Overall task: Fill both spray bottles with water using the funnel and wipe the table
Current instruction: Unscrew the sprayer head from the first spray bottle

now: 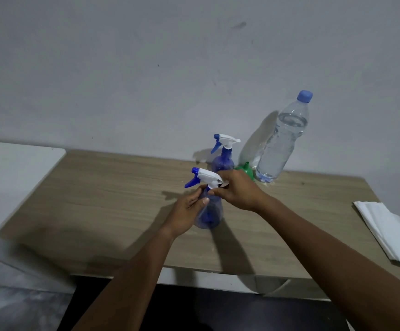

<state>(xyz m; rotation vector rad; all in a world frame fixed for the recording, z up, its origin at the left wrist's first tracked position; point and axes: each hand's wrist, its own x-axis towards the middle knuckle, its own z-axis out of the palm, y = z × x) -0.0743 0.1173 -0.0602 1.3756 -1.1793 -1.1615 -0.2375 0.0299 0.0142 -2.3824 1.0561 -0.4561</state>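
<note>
Wooden table [98, 206] bearing two blue spray bottles. Left hand [184, 216] wraps the body of the near spray bottle [209, 211], standing mid-table; right hand [238, 192] pinches fingers on its white-and-blue trigger head [205, 177]. Behind stands the second spray bottle [223, 161]. One green funnel [245, 172], one capped water bottle [282, 144], one folded white cloth [390, 232] follow rightward
</note>
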